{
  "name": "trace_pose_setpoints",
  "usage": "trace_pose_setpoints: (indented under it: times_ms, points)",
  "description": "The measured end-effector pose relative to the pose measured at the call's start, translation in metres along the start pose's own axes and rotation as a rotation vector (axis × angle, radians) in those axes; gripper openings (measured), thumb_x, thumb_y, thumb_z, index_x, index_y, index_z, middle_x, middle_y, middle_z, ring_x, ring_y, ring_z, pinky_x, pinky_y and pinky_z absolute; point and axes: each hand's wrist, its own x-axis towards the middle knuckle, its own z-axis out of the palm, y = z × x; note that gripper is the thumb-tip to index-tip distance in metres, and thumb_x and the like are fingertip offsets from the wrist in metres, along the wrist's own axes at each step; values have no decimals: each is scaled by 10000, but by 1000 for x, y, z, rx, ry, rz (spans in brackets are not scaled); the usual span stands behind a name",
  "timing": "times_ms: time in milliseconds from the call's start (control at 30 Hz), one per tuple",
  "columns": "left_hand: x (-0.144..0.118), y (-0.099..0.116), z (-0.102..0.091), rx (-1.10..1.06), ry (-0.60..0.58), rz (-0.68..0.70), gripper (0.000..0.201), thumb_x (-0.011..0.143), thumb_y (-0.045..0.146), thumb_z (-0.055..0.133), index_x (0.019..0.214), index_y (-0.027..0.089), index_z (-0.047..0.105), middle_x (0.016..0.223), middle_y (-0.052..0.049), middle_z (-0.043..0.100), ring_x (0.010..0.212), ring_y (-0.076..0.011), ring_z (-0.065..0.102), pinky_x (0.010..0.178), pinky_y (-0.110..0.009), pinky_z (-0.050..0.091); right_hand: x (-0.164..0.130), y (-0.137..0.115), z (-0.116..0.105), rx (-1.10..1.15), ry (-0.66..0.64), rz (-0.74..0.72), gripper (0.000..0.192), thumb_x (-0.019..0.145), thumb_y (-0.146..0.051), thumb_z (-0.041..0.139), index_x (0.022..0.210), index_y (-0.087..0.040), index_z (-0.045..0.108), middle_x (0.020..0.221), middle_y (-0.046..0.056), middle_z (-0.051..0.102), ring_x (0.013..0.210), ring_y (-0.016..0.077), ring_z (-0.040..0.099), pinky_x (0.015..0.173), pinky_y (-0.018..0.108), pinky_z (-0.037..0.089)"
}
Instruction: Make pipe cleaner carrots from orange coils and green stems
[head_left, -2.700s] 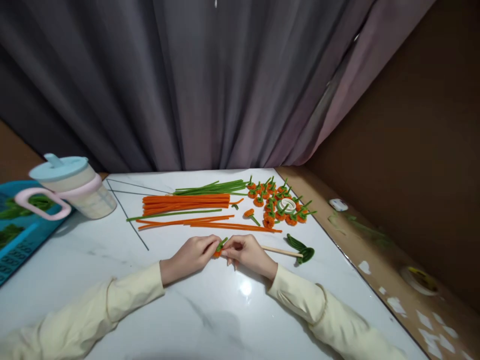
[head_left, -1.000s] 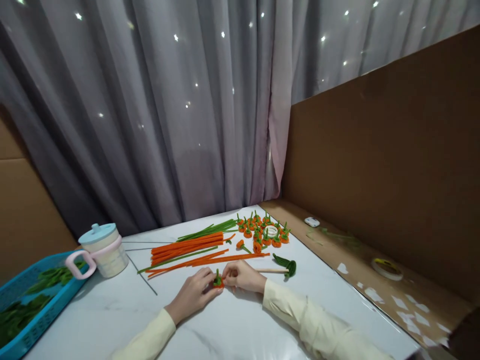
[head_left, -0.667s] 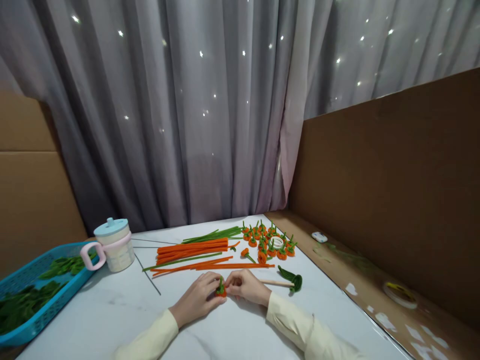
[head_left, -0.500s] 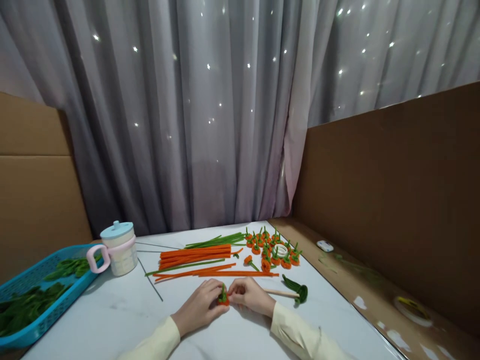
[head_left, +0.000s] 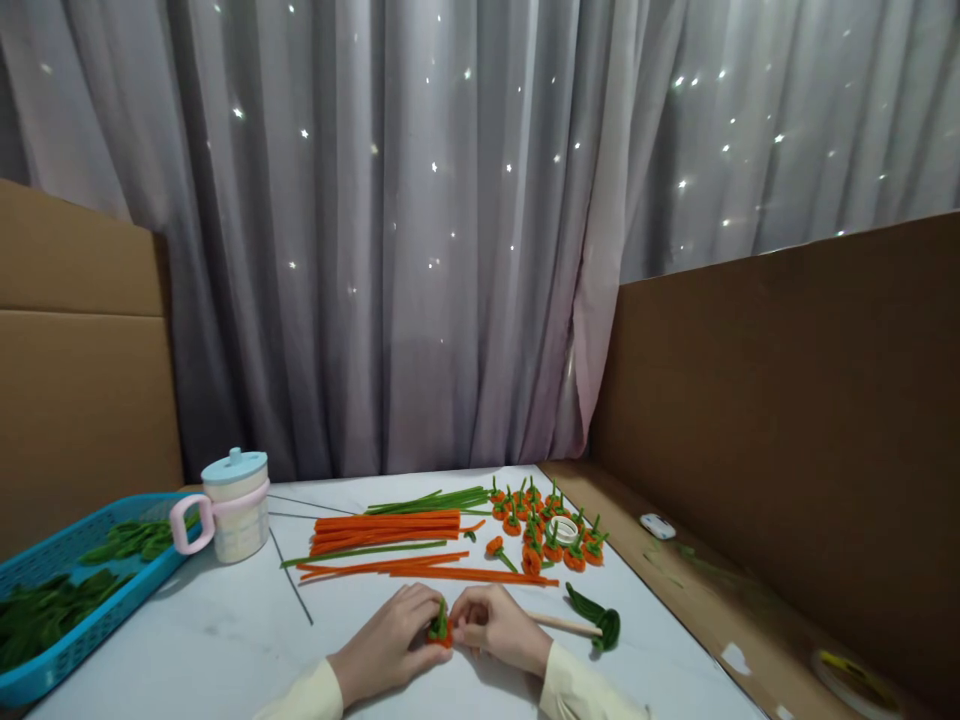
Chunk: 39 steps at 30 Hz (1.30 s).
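To your left a blue basket (head_left: 90, 628) of green leaves (head_left: 45, 610), lidded cup (head_left: 232, 505), ahead orange stems (head_left: 386, 525), green stems (head_left: 435, 500), tape roll (head_left: 564, 530), grey curtain (head_left: 420, 230).

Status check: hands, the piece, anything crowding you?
Left hand and right hand both pinch the orange-green piece, low on the table. Wooden stick lies right of the right hand.

- Left hand (head_left: 390, 648) and right hand (head_left: 496, 628) pinched a small orange-and-green pipe-cleaner piece (head_left: 439, 630) near the tabletop's (head_left: 225, 640) front edge.
- Orange pipe cleaners (head_left: 386, 527) lay mid-table.
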Motion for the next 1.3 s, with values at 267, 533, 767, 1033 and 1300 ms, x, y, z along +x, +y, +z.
trace_pose_setpoints:
  times_ms: [267,533,767,1033,1300]
  points:
    - [-4,-2,2,-25,38,2,163,800,301,594,890,172,553,952,-72,611,876,-204,534,804,-312,414,-4,-3,1,-60,-48,-59,190,638,-254,664,785,-139,630,595,-30,560,439,77,466,431,186,360]
    - [-1,5,6,-517,157,-232,309,758,443,627,818,170,496,722,5,548,638,-122,467,599,-243,373,-20,-16,12,-332,220,-371,75,761,-168,550,818,-166,599,793,32,587,633,124,509,572,224,405]
    - [-20,13,-1,-1260,-71,-477,413,688,439,730,873,130,528,613,41,508,422,-36,353,424,-190,281,-43,-16,25,-449,222,-619,154,894,-249,467,1000,-179,553,880,75,594,580,114,500,472,211,406]
    - [-29,6,-6,-1446,-172,-567,402,763,483,654,844,96,576,584,49,444,415,-25,284,401,-184,244,-46,-21,40,-437,212,-583,165,912,-237,507,1065,-187,544,954,79,579,602,101,508,512,208,447]
    - [-32,12,-5,-1474,-303,-538,514,845,575,475,724,88,584,547,-9,541,415,-53,362,440,-206,295,-45,-21,43,-622,250,-678,132,943,-171,435,1010,-182,549,875,69,600,751,139,582,577,221,463]
